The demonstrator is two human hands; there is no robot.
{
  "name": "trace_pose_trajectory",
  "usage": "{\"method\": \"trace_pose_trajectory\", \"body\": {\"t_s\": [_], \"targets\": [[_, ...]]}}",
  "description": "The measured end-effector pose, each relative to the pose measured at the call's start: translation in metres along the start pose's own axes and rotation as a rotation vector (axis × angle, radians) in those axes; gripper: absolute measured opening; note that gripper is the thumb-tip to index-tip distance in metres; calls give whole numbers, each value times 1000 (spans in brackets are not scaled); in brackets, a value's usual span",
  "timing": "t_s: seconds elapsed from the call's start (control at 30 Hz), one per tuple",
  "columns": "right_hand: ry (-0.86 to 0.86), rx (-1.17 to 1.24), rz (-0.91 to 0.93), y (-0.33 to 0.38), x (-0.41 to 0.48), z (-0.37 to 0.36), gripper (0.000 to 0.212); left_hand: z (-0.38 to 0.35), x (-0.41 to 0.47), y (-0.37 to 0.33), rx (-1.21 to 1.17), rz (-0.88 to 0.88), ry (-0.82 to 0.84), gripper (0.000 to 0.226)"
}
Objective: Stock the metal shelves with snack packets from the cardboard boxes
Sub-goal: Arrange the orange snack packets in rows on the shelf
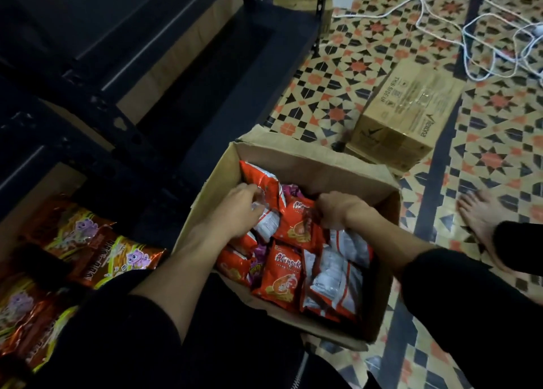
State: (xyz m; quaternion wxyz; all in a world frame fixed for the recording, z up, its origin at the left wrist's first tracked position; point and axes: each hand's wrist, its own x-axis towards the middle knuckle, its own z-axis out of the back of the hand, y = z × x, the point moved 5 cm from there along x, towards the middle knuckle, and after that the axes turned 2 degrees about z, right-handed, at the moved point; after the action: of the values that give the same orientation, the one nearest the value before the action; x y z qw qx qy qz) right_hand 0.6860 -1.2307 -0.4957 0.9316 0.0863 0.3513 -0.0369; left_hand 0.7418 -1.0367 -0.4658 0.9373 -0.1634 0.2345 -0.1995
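1. The open cardboard box (308,156) sat on the tiled floor (338,65) just beside the dark metal shelves (97,106), probably so that each load needed only a short swing to the left.
2. Red shrimp-snack packets (282,283) filled the box in a loose heap, some face up and some showing white backs, with a few purple packets (289,190) among them near the far wall.
3. The left hand (245,205) reached into the far left part of the box, its fingers curled round the edge of one of the red packets. The grip on the crimped edge looked chosen to lift without crushing the contents.
4. The right hand (335,208) was clenched on packet tops near the middle of the box, apparently gathering several at once. How many it held could not be told.
5. Brown foil snack packets (117,259) lay flat on the lowest shelf, at lower left, so stocking seemed partly done there.
6. A sealed cardboard box (411,112) waited well apart on the floor, likely later stock.
7. White cables (484,36) trailed beyond it, and a bare foot (482,215) was planted to the right of the open box.
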Motion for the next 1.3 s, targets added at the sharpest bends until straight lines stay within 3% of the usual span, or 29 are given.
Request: {"method": "trace_pose_trajectory", "body": {"t_s": [0.17, 0.33, 0.47, 0.6, 0.73, 0.8, 0.87, 1.0, 1.13, 1.3], "targets": [[-188, 212, 14, -17, -28, 7, 10, 10, 21, -28, 82, -186, -222, 47], [-648, 593, -81, -53, -65, 21, 7, -21, 36, -26, 321, -223, -31, 72], [-923, 1045, -168, -84, -86, 12, 12, -13, 39, -22, 397, -293, -155, 43], [-1135, 1097, -168, -96, -96, 7, 4, 7, 36, -27, 198, -312, -273, 26], [-1201, 1175, -166, -100, -95, 1, 25, 36, 20, -42, -116, -239, -370, 16], [-1193, 1234, -147, -96, -93, 0, 21, 33, 16, -45, -270, -111, -227, 24], [-1193, 1272, -111, -90, -94, 2, 19, 13, 13, -45, -382, 21, 24, 32], [-1197, 1224, -100, -83, -94, 7, 22, -38, -7, -58, -242, 119, 519, 32], [-1204, 1191, -107, -80, -92, 7, 19, -72, -23, -70, -410, 304, 657, 20], [-1138, 1177, -79, -77, -85, 2, 19, -114, -40, -80, -501, 469, 816, 33]]}}
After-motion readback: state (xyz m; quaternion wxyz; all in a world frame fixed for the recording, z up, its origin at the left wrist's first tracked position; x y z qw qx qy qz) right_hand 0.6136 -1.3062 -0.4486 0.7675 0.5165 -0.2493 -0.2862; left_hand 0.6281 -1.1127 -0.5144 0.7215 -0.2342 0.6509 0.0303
